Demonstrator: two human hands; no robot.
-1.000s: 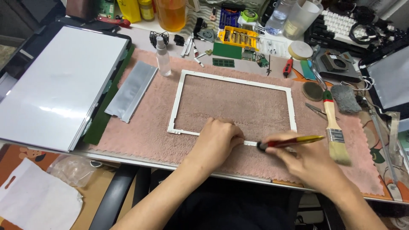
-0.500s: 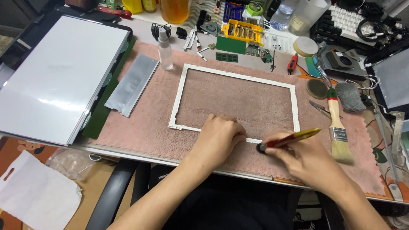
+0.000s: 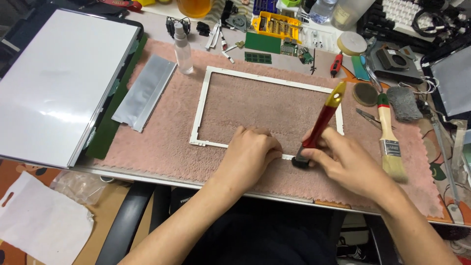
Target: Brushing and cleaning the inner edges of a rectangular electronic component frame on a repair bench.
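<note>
Cluttered surface [image 3: 147, 162]: left hand [image 3: 252, 152] fingers press flat on the thin white frame [image 3: 206, 105], right hand [image 3: 343, 162] fingers grip a red-handled tool [image 3: 321, 122] just beside them; slipping could crack it.

Frame: thin white rectangular plastic frame [image 3: 208, 105] is lying flat on the pink fluffy mat, open in the middle so the mat is showing through; its near edge is passing under the two hands
Tool: red-handled tool with a translucent yellow cap [image 3: 321, 120] is standing tilted, cap leaning up and away, its dark tip pressing down just at the frame's near edge
</note>
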